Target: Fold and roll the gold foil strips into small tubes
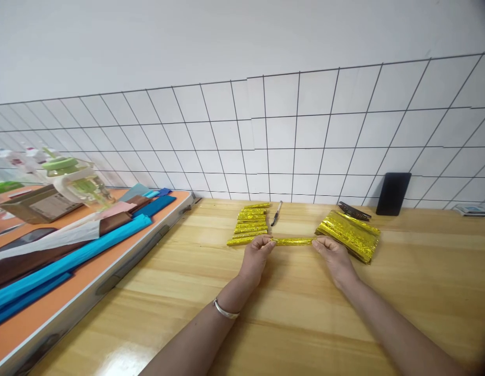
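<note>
A thin roll of gold foil (pixel 292 241) lies across the wooden table (pixel 195 292), held at both ends. My left hand (pixel 257 257) pinches its left end, and my right hand (pixel 333 257) pinches its right end. Behind my left hand lies a row of several finished gold foil rolls (pixel 250 223). A stack of flat gold foil sheets (pixel 350 235) sits just right of my right hand. A silver bangle (pixel 225 311) circles my left wrist.
A pen (pixel 277 212) lies behind the rolls. A black phone (pixel 392 194) leans on the tiled wall, with a dark tool (pixel 354 211) beside it. At left, an orange board (pixel 50 313) carries blue, brown and white paper rolls (pixel 66 258), a box and bottles.
</note>
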Available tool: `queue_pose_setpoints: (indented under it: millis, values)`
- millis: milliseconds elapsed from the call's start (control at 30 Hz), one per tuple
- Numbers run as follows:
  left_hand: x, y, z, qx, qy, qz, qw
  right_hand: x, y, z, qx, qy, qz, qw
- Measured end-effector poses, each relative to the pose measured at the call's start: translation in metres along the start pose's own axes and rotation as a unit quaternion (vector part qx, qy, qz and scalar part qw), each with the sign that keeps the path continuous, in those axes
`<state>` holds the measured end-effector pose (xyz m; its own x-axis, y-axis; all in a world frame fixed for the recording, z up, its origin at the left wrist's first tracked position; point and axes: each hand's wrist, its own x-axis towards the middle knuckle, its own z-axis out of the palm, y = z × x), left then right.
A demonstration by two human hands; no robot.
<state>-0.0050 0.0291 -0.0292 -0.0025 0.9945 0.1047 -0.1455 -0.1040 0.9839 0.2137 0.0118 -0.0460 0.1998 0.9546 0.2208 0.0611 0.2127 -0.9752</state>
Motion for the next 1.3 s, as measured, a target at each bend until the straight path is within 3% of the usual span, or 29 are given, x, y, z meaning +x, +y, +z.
queue_pose_setpoints:
  millis: [233, 533, 1100, 1300]
  values:
    - [0.004, -0.004, -0.004, -0.02, -0.001, -0.018, 1.0, 0.0, 0.0, -0.001, -0.013, 0.003, -0.007, 1.0]
    - [0.004, -0.01, -0.007, -0.071, -0.052, -0.073, 0.993, -0.002, -0.003, -0.002, 0.004, -0.023, 0.021, 1.0]
    - [0.007, -0.015, -0.008, -0.071, -0.032, -0.042, 0.996, -0.005, -0.005, 0.0, 0.0, -0.039, 0.009, 0.999]
    - [0.006, -0.011, -0.008, -0.078, -0.05, -0.043, 0.995, -0.005, -0.008, -0.002, -0.01, -0.035, 0.007, 0.999]
